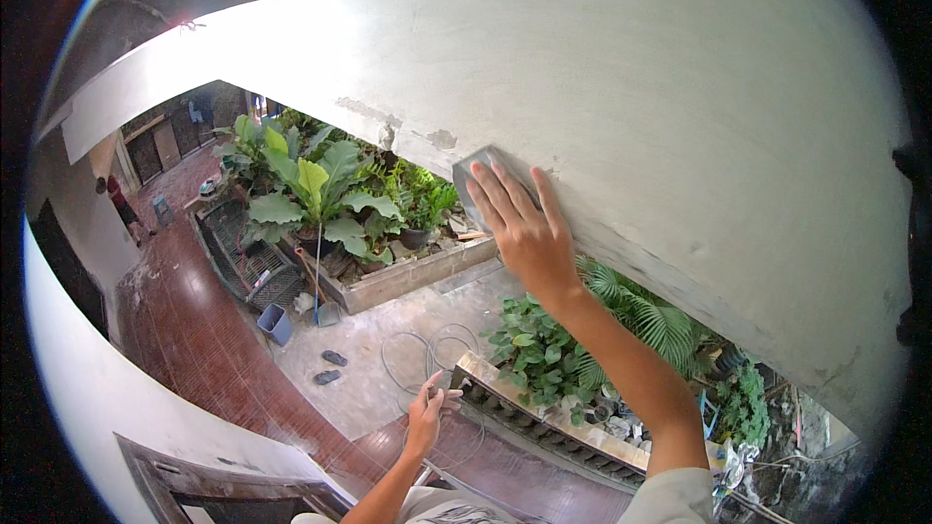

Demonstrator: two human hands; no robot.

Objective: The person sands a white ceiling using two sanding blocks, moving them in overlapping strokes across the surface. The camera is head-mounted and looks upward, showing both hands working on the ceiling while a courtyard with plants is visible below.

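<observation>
Overhead, a pale plastered wall [670, 87] slants across the view, scuffed and chipped along its lower edge. My right hand [532, 233] lies against that edge, fingers stretched over a grey sheet of sandpaper [468, 171] and pressing it to the plaster. Part of the sheet is hidden under the palm and fingers. Lower down, my left hand [425, 415] hangs in the air, away from the wall. Its fingers are spread and I see nothing held in them.
Below are a planter bed with large leafy plants [316, 184], a ledge with greenery [529, 344], a looped hose [408, 359], dark slippers [330, 369], a blue-grey bin [275, 324] and a dustpan [330, 313]. Another person [124, 204] stands far left on the red tiled floor [194, 359].
</observation>
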